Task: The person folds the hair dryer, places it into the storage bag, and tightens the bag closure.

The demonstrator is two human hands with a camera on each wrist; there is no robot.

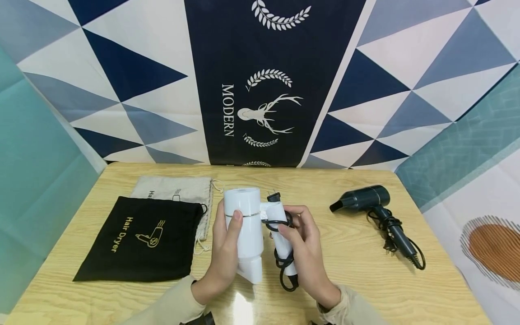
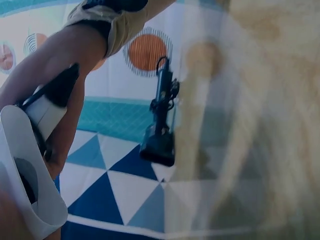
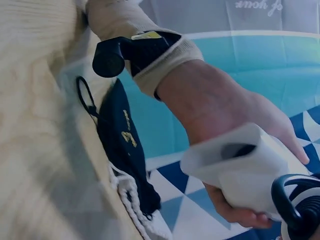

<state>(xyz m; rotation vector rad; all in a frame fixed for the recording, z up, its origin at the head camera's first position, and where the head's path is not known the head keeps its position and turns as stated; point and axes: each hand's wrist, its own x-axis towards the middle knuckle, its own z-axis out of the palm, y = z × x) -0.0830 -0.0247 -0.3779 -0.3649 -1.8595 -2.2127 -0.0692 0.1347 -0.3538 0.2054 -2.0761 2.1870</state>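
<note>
A white hair dryer (image 1: 249,241) is held in both hands above the near middle of the table, its flat nozzle pointing toward the person. My left hand (image 1: 221,253) grips the barrel from the left, thumb across its upper side. Round the handle (image 1: 283,243) curl the fingers of my right hand (image 1: 308,248). A black cord (image 1: 284,259) is wound about that handle, with its plug (image 1: 274,197) at the far end. The open nozzle (image 3: 225,152) shows in the right wrist view, the left hand behind it.
To the right lies a black hair dryer (image 1: 363,198) with its cord wrapped round the handle. On the left, a black drawstring bag (image 1: 162,266) printed "Hair Dryer" partly covers a light grey one (image 1: 191,184). A patterned cloth (image 1: 158,90) stands behind the wooden table (image 1: 345,271).
</note>
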